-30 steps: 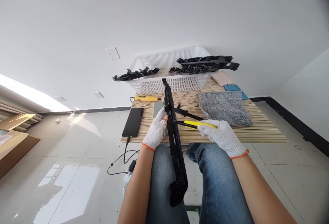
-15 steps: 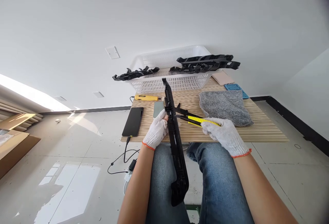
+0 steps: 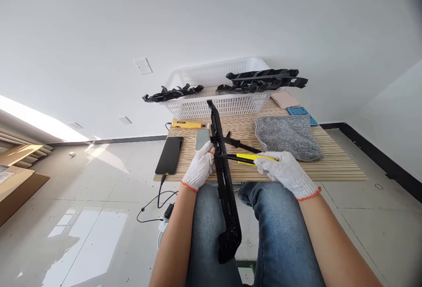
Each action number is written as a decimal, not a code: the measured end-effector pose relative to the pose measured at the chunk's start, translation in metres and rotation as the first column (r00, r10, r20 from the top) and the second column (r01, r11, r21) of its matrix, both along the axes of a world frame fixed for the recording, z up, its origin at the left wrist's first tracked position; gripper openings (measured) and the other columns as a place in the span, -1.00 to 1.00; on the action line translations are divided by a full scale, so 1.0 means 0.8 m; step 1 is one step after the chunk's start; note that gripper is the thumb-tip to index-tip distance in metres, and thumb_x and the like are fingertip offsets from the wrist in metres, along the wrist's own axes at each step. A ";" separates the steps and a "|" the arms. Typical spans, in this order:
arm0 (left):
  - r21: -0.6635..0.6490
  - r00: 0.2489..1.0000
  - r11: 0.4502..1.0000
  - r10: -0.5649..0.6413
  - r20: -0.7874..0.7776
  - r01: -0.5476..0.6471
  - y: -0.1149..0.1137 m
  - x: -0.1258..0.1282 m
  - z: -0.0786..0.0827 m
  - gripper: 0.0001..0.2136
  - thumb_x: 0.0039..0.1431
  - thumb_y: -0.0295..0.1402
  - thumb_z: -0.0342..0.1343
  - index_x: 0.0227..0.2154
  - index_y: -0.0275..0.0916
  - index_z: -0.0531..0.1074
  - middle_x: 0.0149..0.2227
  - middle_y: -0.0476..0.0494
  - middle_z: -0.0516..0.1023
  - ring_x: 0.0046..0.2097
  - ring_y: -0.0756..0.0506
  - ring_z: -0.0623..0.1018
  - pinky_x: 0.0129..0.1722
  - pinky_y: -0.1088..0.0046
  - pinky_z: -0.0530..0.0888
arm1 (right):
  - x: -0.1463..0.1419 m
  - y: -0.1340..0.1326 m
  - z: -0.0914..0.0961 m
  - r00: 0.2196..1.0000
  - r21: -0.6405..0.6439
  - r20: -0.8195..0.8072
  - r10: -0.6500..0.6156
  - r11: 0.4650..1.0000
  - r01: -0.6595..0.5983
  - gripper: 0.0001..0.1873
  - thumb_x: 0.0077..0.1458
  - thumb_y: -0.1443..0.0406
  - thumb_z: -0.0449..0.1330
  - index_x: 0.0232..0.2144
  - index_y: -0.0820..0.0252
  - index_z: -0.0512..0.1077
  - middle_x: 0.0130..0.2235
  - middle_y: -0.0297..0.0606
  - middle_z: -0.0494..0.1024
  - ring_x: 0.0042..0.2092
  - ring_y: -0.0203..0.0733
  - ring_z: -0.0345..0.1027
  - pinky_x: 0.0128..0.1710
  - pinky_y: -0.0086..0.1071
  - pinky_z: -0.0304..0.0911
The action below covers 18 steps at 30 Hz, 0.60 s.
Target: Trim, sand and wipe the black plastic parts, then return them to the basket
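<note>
A long black plastic part (image 3: 224,181) runs from my lap up over the edge of the striped wooden table (image 3: 329,164). My left hand (image 3: 199,169), in a white knit glove, is wrapped round the part's left side near the table edge. My right hand (image 3: 286,172), also gloved, grips a yellow and black utility knife (image 3: 247,158) whose tip touches the part's right edge. A thin black arm of the part (image 3: 240,143) sticks out to the right above the knife.
A white mesh basket (image 3: 224,104) at the back holds more black plastic parts (image 3: 267,80), some overhanging its rim. A grey cloth (image 3: 288,135), a blue pad (image 3: 301,112), a black phone on a cable (image 3: 169,155), a second phone (image 3: 201,139) and a yellow tool (image 3: 186,124) lie on the table.
My right hand drew the knife away to the right and upward half a second ago, then brought it back down so its tip meets the part again. The left hand stayed put.
</note>
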<state>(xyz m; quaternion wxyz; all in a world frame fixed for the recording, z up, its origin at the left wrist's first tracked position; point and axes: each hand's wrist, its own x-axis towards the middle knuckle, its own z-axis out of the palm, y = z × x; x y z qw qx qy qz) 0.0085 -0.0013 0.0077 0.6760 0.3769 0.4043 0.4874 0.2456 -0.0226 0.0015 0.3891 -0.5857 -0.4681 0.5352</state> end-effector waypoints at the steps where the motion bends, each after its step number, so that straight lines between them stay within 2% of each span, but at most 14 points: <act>1: 0.003 1.000 1.000 0.001 -0.010 -0.001 0.000 0.000 -0.001 -0.63 0.11 -0.20 0.31 -0.03 -0.20 0.54 -0.43 0.03 0.44 -0.48 0.09 0.40 -0.43 0.58 0.48 | 0.000 0.000 0.000 1.000 0.000 -0.003 -0.016 1.000 0.016 -0.49 -0.13 -0.03 0.37 -0.31 0.30 0.60 -0.59 -0.34 0.41 -0.63 -0.44 0.01 -0.68 -0.47 -0.11; 3: 0.007 1.000 1.000 -0.004 -0.019 0.004 0.000 -0.001 -0.002 -0.62 0.13 -0.19 0.29 0.00 -0.20 0.53 -0.39 0.01 0.47 -0.45 0.07 0.43 -0.40 0.55 0.50 | 0.001 0.001 -0.001 0.999 0.005 -0.013 -0.046 0.999 0.046 -0.49 -0.14 -0.03 0.37 -0.29 0.30 0.59 -0.59 -0.35 0.41 -0.63 -0.45 0.01 -0.68 -0.48 -0.11; 6: 0.016 0.999 1.000 -0.005 -0.045 0.006 0.000 -0.001 -0.002 -0.61 0.15 -0.20 0.27 0.03 -0.18 0.52 -0.39 0.02 0.49 -0.47 0.08 0.42 -0.41 0.56 0.48 | 0.001 0.002 -0.001 1.000 -0.017 -0.010 0.010 1.000 -0.010 -0.51 -0.16 -0.02 0.39 -0.34 0.30 0.59 -0.59 -0.35 0.41 -0.64 -0.45 0.00 -0.68 -0.48 -0.14; 9: -0.002 0.999 1.000 -0.031 -0.020 0.031 0.001 -0.002 -0.001 -0.59 0.15 -0.22 0.26 0.05 -0.17 0.50 -0.33 -0.01 0.53 -0.44 0.05 0.49 -0.37 0.52 0.52 | 0.001 0.003 -0.001 0.997 -0.001 -0.044 -0.056 0.998 0.056 -0.48 -0.15 -0.02 0.38 -0.28 0.31 0.60 -0.59 -0.34 0.41 -0.64 -0.45 0.01 -0.68 -0.49 -0.12; 12: -0.019 1.000 1.000 -0.012 -0.020 0.011 0.002 0.000 -0.001 -0.63 0.14 -0.25 0.27 0.01 -0.20 0.51 -0.34 -0.02 0.54 -0.45 0.06 0.48 -0.39 0.54 0.51 | 0.001 0.002 0.001 0.999 -0.028 -0.032 0.002 1.000 -0.002 -0.49 -0.15 -0.01 0.39 -0.31 0.32 0.60 -0.59 -0.32 0.42 -0.64 -0.46 0.01 -0.68 -0.49 -0.12; 16: 0.007 1.000 1.000 -0.002 0.007 0.002 0.001 0.002 -0.001 -0.61 0.16 -0.24 0.25 0.04 -0.22 0.49 -0.24 -0.08 0.58 -0.33 0.00 0.54 -0.26 0.46 0.56 | 0.002 0.002 0.000 0.999 0.025 -0.011 -0.049 0.998 0.050 -0.46 -0.11 -0.03 0.37 -0.25 0.32 0.60 -0.57 -0.32 0.43 -0.62 -0.43 0.04 -0.68 -0.48 -0.08; 18: 0.003 1.000 1.000 -0.001 -0.018 0.001 0.000 0.002 0.001 -0.56 0.14 -0.21 0.28 0.07 -0.22 0.49 -0.21 -0.10 0.59 -0.27 -0.04 0.57 -0.22 0.44 0.56 | 0.003 0.003 -0.002 1.000 0.021 0.000 -0.016 1.000 0.016 -0.47 -0.10 -0.04 0.37 -0.27 0.31 0.60 -0.57 -0.32 0.43 -0.63 -0.43 0.05 -0.68 -0.48 -0.09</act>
